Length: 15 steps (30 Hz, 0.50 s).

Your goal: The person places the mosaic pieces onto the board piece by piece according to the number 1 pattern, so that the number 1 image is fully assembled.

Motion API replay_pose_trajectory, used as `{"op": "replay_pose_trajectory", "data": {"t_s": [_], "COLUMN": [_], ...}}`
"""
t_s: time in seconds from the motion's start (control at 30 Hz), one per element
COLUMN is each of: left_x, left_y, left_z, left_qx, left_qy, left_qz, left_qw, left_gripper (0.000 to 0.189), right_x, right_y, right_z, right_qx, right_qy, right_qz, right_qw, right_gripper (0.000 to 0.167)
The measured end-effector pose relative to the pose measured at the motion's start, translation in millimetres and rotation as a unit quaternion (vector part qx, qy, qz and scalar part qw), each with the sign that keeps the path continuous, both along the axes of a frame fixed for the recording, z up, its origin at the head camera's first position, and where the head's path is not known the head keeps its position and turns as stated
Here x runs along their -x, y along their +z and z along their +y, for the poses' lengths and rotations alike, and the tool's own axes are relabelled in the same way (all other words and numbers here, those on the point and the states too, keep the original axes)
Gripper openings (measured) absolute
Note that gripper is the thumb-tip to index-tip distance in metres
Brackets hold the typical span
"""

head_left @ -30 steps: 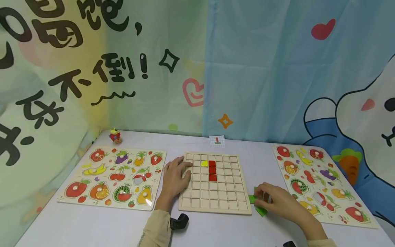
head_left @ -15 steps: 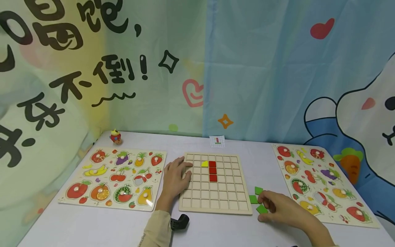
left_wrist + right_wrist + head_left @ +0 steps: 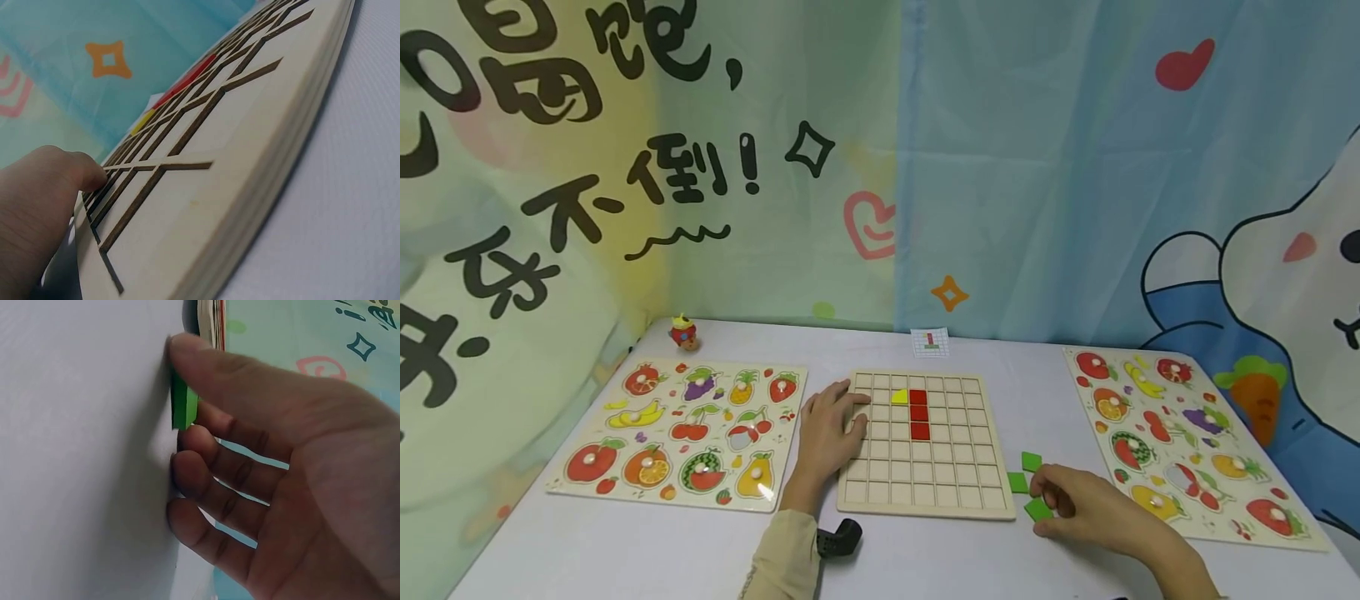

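A pale wooden grid board [image 3: 925, 492] lies mid-table. One yellow piece [image 3: 900, 397] and a column of red tiles [image 3: 919, 414] sit in its cells. My left hand [image 3: 831, 433] rests along the board's left edge with fingers extended; its thumb touches the board in the left wrist view. Off the board's lower right corner lie green square tiles. My right hand [image 3: 1093, 508] has thumb and index finger on either side of the nearest green tile [image 3: 1038, 509], also seen as a green tile [image 3: 182, 403] under the thumb. Two other tiles, an upper one [image 3: 1032, 461] and a left one [image 3: 1018, 482], lie beside it.
Fruit puzzle boards lie on both sides, one at left [image 3: 662, 417] and one at right [image 3: 1195, 450]. Behind the grid board is a small pattern card [image 3: 930, 342]. A small toy figure [image 3: 684, 332] stands at the back left. A printed curtain [image 3: 1000, 208] hangs behind the table.
My right hand has drawn back slightly to the right from over the green tiles, uncovering them, and now has its thumb and index finger around the nearest one. The left hand stays put.
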<state>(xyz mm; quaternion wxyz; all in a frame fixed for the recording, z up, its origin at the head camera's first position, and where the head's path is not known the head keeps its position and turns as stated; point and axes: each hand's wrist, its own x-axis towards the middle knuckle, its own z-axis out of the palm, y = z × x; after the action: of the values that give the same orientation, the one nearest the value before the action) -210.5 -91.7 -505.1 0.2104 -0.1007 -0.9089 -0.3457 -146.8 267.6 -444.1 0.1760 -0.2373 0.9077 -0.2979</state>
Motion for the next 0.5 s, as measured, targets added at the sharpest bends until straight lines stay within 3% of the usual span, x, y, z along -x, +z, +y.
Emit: {"op": "replay_pose_trajectory", "data": {"t_s": [0.23, 0.5], "left_x": [-0.9, 0.2], "left_y": [2.3, 0.5], "left_z": [0.4, 0.7], "left_qx": [0.001, 0.001], "left_qy": [0.0, 0.003], "left_qz": [-0.008, -0.005], "left_qw": [1.0, 1.0], "left_gripper": [0.024, 0.023], "right_x": [0.1, 1.6], "right_y": [0.5, -3.0], "right_z": [-1.2, 0.3], "right_qx": [-0.004, 0.02], "right_qy": [0.0, 0.027], "right_qz": [0.0, 0.005], "right_qw": [1.0, 0.9994], "right_gripper": [0.039, 0.034]}}
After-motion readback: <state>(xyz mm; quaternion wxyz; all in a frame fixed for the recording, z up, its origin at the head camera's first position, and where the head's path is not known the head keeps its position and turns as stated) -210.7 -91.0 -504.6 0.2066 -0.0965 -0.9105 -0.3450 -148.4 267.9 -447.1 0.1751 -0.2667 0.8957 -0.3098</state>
